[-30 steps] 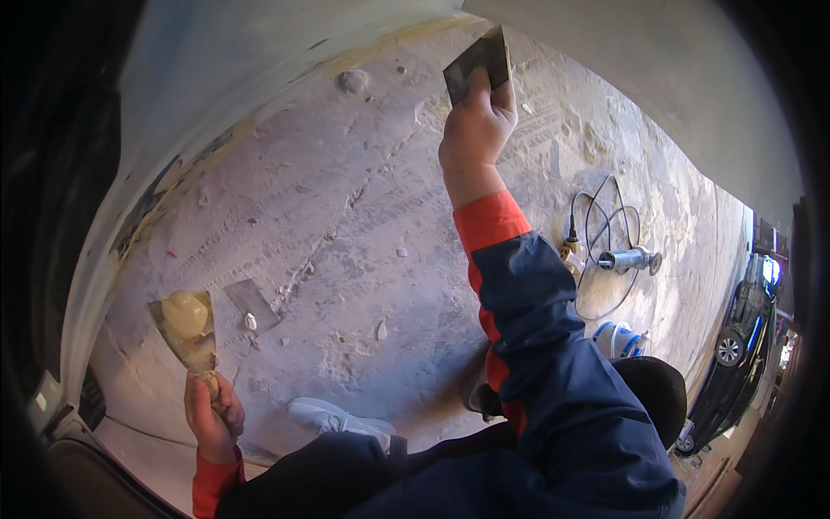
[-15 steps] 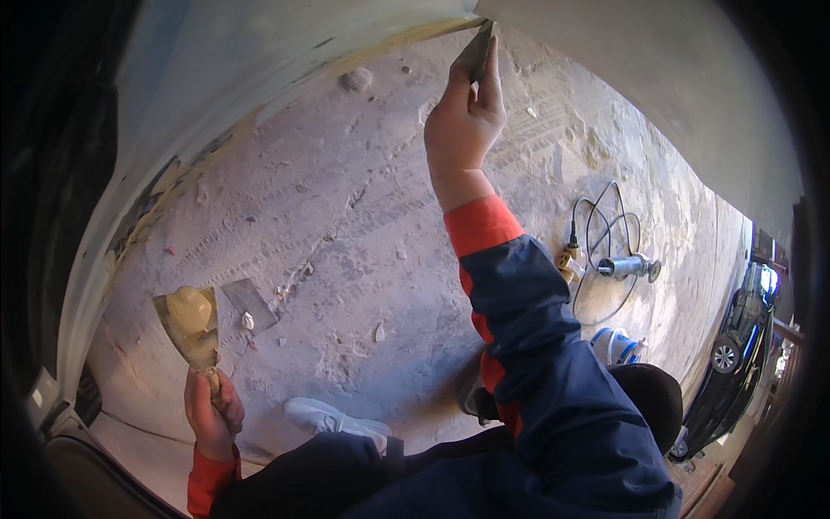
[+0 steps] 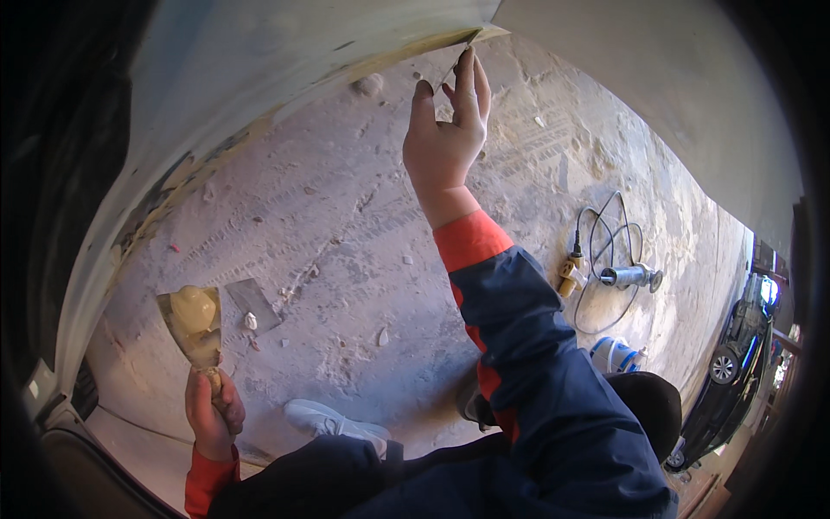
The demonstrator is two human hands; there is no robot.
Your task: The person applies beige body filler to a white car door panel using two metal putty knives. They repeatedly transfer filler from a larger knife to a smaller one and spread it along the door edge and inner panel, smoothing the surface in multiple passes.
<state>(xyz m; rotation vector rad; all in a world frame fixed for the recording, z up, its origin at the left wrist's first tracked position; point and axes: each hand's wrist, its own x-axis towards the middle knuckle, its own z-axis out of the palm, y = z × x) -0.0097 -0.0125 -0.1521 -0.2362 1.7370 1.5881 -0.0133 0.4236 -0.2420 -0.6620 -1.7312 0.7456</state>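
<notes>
My left hand (image 3: 213, 415), low on the left, is closed round the handle of a putty knife (image 3: 203, 353). A rounded lump of pale yellow filler (image 3: 192, 309) sits on its broad blade. Far ahead, my right hand (image 3: 445, 160) pinches a thin flat spreader (image 3: 473, 37), seen nearly edge-on. The spreader's tip meets the lower edge of a pale car body panel (image 3: 285, 48), where a yellowish filler strip (image 3: 389, 54) runs. Thumb and fingers stand on opposite sides of the spreader, and part of it is hidden behind the fingers.
Another pale panel (image 3: 657, 78) overhangs at upper right. On the dusty floor lie a grey power tool (image 3: 629, 276) with a looped cable, a yellowish cable connector (image 3: 571, 275), a white-and-blue bucket (image 3: 612, 353) and a grey flat sheet (image 3: 251, 303). A dark car (image 3: 735, 363) stands far right.
My right hand has moved slightly left and nearer to me, and the spreader has turned from showing its face to nearly edge-on. My left hand has stayed almost still.
</notes>
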